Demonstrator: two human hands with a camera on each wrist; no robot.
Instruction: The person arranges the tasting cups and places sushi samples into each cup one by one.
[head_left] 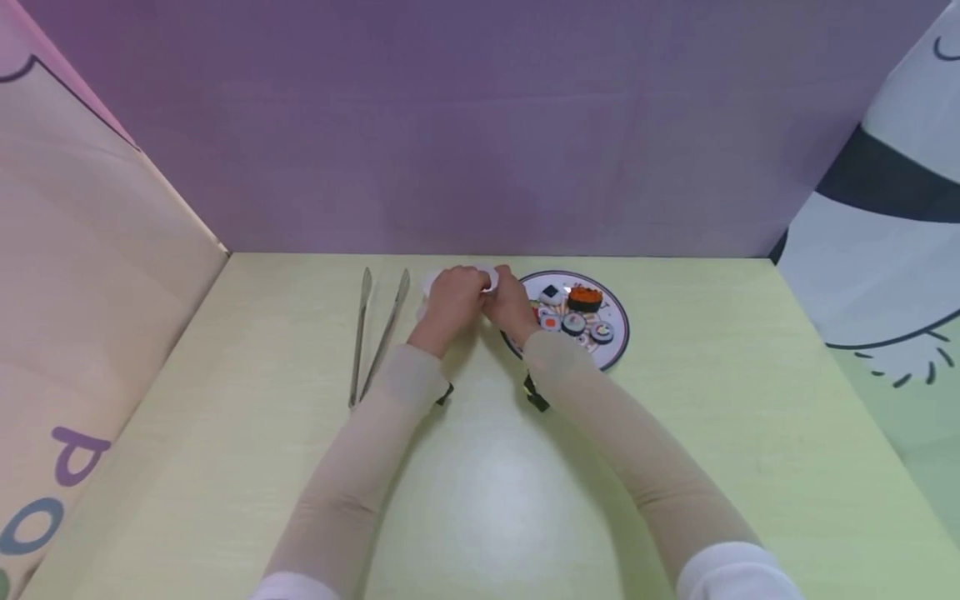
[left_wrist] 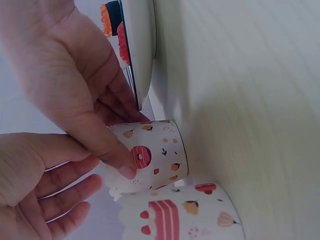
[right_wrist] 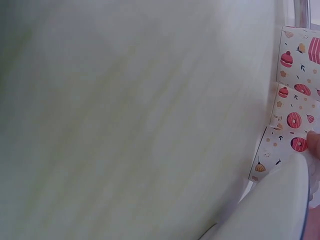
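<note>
Small white paper cups printed with cakes and doughnuts stand side by side at the back of the table. My right hand [head_left: 512, 302] pinches the rightmost paper cup [left_wrist: 162, 155], its thumb flat on the printed wall. Beside it, my left hand [head_left: 453, 298] has its fingers loosely bent with nothing between them [left_wrist: 35, 185]. Another paper cup [left_wrist: 180, 215] stands close to the left of the pinched one. In the right wrist view three cups line up, the middle cup [right_wrist: 295, 107] between the others. The hands hide most of the cups in the head view.
Just right of the hands lies a dark-rimmed plate [head_left: 621, 321] bearing several sushi pieces [head_left: 573, 323]. Metal tongs [head_left: 360, 333] lie spread on the table [head_left: 495, 500] at left. A purple wall [head_left: 480, 150] rises behind the table, with printed panels on both sides.
</note>
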